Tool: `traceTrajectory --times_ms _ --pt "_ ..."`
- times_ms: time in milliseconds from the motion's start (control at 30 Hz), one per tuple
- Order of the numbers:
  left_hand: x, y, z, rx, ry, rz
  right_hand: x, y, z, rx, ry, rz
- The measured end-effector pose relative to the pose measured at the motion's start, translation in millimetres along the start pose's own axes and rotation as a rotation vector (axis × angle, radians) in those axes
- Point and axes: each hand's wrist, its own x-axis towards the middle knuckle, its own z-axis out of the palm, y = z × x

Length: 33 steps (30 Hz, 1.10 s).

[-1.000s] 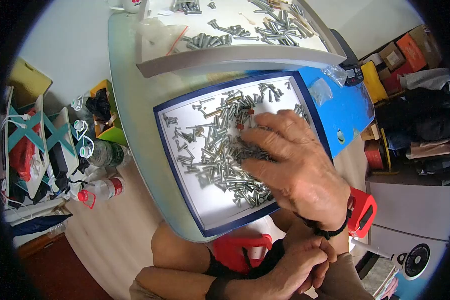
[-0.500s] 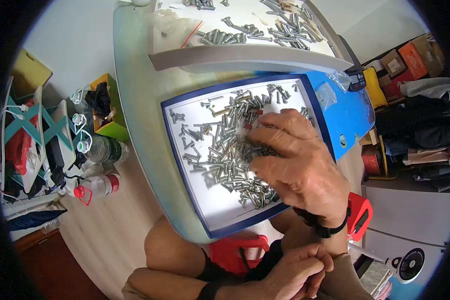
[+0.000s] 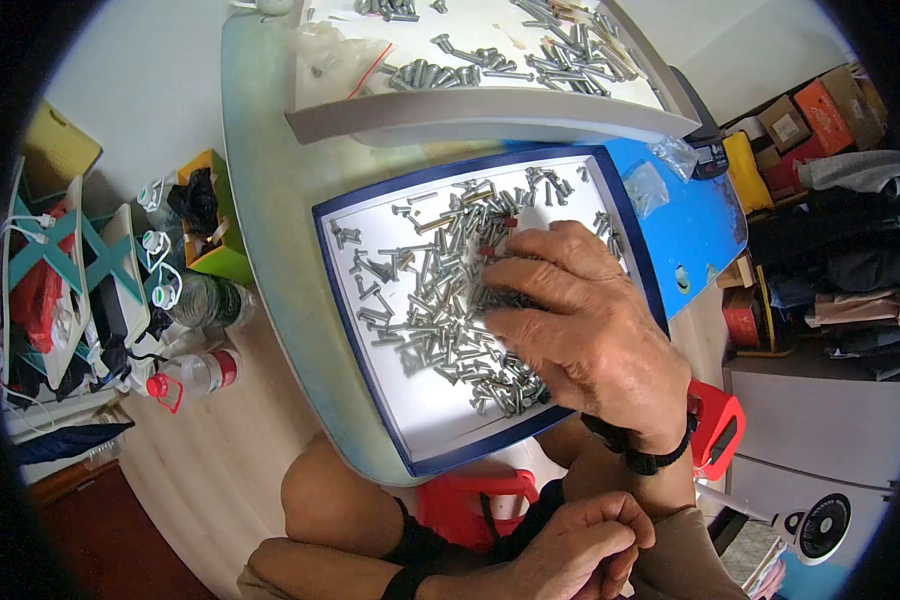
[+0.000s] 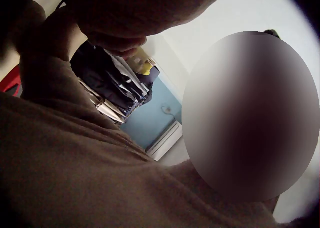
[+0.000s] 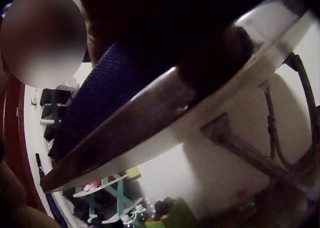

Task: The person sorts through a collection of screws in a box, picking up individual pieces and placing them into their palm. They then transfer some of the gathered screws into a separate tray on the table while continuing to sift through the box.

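The right hand [image 3: 595,325] is over the right part of a blue-edged white box [image 3: 365,370], palm down with fingers bent and slightly spread. Its fingertips reach down at a heap of small metal screws [image 3: 455,270], and the hand hides some of them. Two small red pieces lie beside the fingers. Low in the head view, the left hand [image 3: 575,545] rests by the right thigh, fingers loosely curled, no object visible in it. The left wrist view shows part of that hand [image 4: 145,10], dark, at the top. In the right wrist view the blue box side [image 5: 107,87] stands on the table edge.
Behind the box, a larger tray [image 3: 420,118] holds bigger bolts and a plastic bag [image 3: 340,60]. Small clear bags [image 3: 648,190] lie on the blue surface [image 3: 685,235], near a black device [image 3: 710,158]. A red stool [image 3: 460,500] stands below the table.
The head view has shifted slightly. The right hand stays over the same part of the screw heap, with little visible finger movement. The left hand still rests low by the thigh.
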Motion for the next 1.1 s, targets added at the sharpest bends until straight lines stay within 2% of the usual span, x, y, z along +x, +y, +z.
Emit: traceTrajectory --times_ms 433,533,700,767,800,867,1100 --pt "0 1 -1 0.026 -0.014 0.003 -4 2 -8 -0.039 0.002 -0.014" --pt "-3 4 -1 0.021 -0.027 -0.003 -10 7 -14 -0.130 0.030 0.065" --pt "-3 2 -10 0.034 -0.015 0.003 -12 7 -19 -0.055 0.044 0.075" --pt "-3 -1 -21 -0.038 -0.086 -0.138 -11 7 -20 0.013 0.031 0.052" --pt "-3 0 -16 -0.038 -0.086 -0.138 -12 7 -20 0.007 0.000 0.048" --pt "-3 6 -5 0.047 -0.006 0.006 -14 9 -20 0.005 -0.030 0.040" --pt "4 5 -3 0.028 0.003 0.000 -22 12 -20 -0.062 0.027 0.155"
